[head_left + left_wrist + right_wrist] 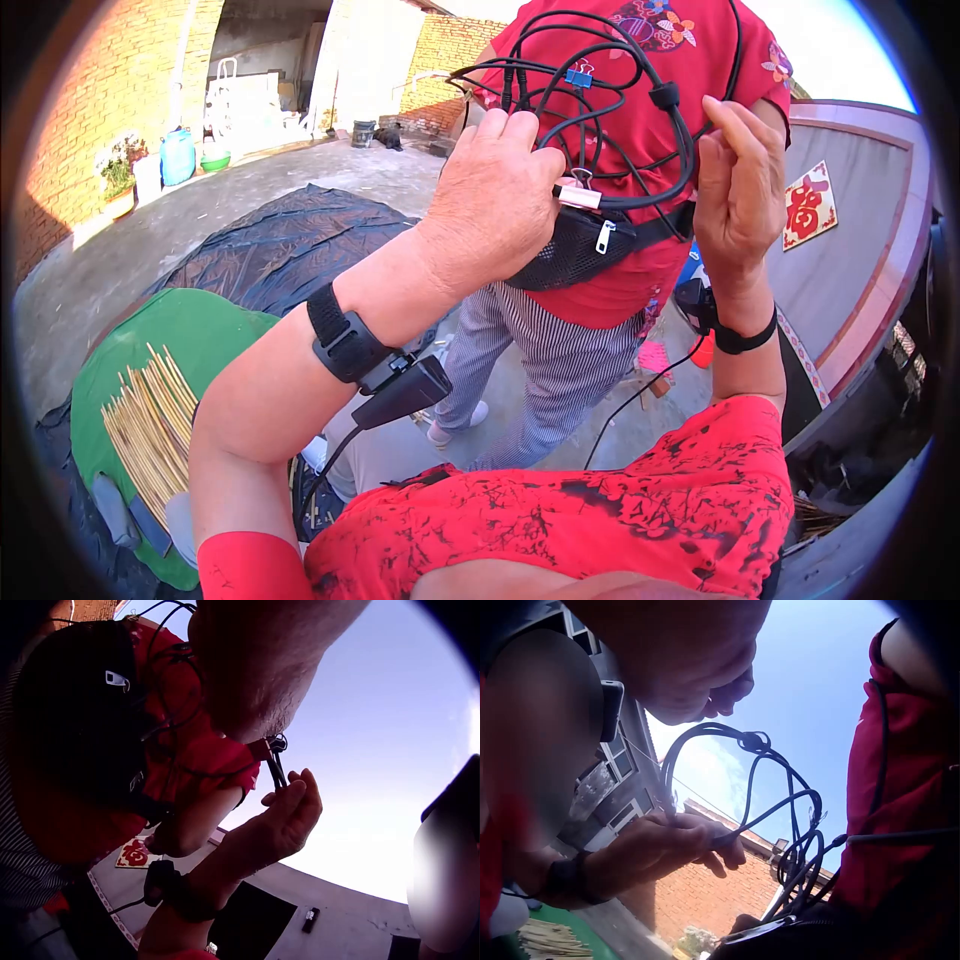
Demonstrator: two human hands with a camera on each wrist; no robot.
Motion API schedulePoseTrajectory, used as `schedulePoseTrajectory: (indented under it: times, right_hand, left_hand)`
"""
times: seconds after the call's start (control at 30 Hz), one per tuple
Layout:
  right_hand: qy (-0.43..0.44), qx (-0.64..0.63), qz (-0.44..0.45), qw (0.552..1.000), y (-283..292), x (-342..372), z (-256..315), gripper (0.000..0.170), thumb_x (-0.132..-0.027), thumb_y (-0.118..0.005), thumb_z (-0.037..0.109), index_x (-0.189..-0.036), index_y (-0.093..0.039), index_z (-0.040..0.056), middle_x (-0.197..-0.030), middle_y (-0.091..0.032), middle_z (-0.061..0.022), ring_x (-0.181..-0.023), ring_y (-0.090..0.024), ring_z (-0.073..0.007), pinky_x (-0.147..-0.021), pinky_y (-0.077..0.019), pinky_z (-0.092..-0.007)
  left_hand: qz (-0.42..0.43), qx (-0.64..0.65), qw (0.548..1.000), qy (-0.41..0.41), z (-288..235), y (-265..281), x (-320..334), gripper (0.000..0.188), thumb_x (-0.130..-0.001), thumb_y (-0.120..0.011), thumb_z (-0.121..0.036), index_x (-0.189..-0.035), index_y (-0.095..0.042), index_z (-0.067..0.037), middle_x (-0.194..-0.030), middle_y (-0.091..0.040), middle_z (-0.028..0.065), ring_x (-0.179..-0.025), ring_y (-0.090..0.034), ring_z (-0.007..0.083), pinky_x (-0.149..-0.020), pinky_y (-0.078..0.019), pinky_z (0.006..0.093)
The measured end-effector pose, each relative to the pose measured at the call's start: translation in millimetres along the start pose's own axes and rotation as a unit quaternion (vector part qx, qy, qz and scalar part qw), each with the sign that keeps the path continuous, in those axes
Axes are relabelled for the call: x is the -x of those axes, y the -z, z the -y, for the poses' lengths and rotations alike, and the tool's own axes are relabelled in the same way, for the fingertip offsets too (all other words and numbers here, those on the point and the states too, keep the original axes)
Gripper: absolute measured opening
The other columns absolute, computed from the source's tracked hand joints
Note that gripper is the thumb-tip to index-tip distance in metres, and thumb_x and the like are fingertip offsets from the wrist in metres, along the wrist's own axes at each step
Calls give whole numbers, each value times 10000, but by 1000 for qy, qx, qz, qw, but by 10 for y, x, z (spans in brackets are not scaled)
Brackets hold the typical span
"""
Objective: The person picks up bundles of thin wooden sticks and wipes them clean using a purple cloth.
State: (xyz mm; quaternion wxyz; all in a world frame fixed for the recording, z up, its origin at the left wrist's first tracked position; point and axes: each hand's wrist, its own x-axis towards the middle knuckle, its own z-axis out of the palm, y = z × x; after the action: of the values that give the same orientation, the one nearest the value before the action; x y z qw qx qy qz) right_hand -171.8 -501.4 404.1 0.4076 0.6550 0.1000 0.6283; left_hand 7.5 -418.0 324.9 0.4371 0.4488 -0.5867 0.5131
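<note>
In the head view my left hand (pixel 500 195) grips a bundle of looped black cables (pixel 570 110) at its near side. A pale rectangular piece (pixel 578 197) sticks out by the left fingers. My right hand (pixel 740 190) is raised beside the right side of the loops, its fingers loosely bent and nothing gripped in them. From the right wrist view, the left hand (pixel 652 847) pinches the cable loop (pixel 705 731) below the right hand (pixel 690 660). A blue binder clip (pixel 579 74) hangs among the loops. Behind them is a black waist bag (pixel 570 250).
A person in a red top (pixel 600 280) and striped trousers (pixel 560 350) stands close in front, wearing the bag. Thin sticks (pixel 150 430) lie on a green cover (pixel 200 320) at left, near dark sheeting (pixel 300 235). A grey panel (pixel 840 250) stands at right.
</note>
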Motion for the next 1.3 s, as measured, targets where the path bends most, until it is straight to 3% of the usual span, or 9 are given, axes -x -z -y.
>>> schedulePoseTrajectory:
  times: [0.07,0.17,0.27,0.4,0.43,0.53,0.67,1.13,1.3]
  right_hand:
    - [108,-151,118,975,132,-25,173,339,-665,-686,52,-995,-612,25,-957,-559,-113,-769,-550,-246,-633,-458,-314]
    - [96,-40,157,982,37,5,235,413,-609,-709,53,-1012,-618,63,-1037,-534,-109,-818,-549,-239,-640,-465,-307]
    - [100,-93,70,988,-108,34,154,475,-585,-717,56,-1047,-610,91,-1090,-509,-113,-826,-547,-226,-646,-473,-287]
    - [-175,-318,-56,930,-222,199,264,439,-586,-796,155,-947,-573,45,-991,-510,-106,-810,-548,-171,-617,-474,-246]
    - [-217,-251,63,941,-150,225,258,425,-601,-806,241,-858,-538,33,-846,-525,-80,-684,-553,-137,-553,-457,-239]
    - [-231,-295,175,911,-302,301,150,369,-695,-738,280,-799,-525,-2,-615,-525,-64,-509,-503,-125,-486,-424,-249]
    - [-296,-333,73,892,-450,296,38,306,-743,-703,237,-749,-504,5,-589,-522,-83,-500,-501,-126,-456,-402,-253]
    - [-111,-74,-47,990,-903,-379,-569,96,-789,-544,110,-815,-547,18,-730,-592,-172,-676,-597,-320,-591,-476,-394]
    - [-1,-5,116,993,-1102,-953,-827,129,-777,-572,122,-812,-556,-1,-725,-596,-154,-665,-594,-288,-568,-475,-368]
  left_hand:
    - [65,-27,997,9,-21,-21,-115,165,-726,-584,-200,-725,-611,-37,-801,-522,144,-812,-494,281,-707,-413,368]
    - [103,-35,994,19,-15,-70,-127,205,-756,-583,-232,-753,-620,-30,-761,-545,135,-765,-531,279,-655,-451,365]
    - [129,-33,991,31,-65,-78,-111,290,-806,-552,-313,-766,-614,-33,-677,-567,121,-682,-572,272,-569,-462,378]
    - [190,-30,980,41,-120,-42,-219,370,-821,-504,-378,-739,-609,-33,-603,-597,125,-578,-609,286,-502,-470,386]
    - [175,-37,983,31,-103,-77,-248,360,-819,-502,-369,-734,-610,-36,-607,-598,130,-581,-610,291,-508,-472,386]
    - [175,-39,984,16,-56,-202,-372,316,-814,-501,-340,-739,-615,-54,-600,-597,129,-596,-615,292,-516,-476,385]
    - [218,-66,974,15,-65,-199,-629,260,-794,-510,-298,-729,-637,-81,-674,-630,104,-642,-631,262,-576,-491,392]
    - [120,-87,989,1,309,-483,-1103,330,-796,-567,-358,-956,-509,-74,-656,-596,156,-643,-599,333,-566,-458,442]
    - [69,-34,997,19,616,-566,-1425,324,-810,-545,-367,-974,-551,-88,-731,-605,153,-715,-583,358,-624,-433,458]
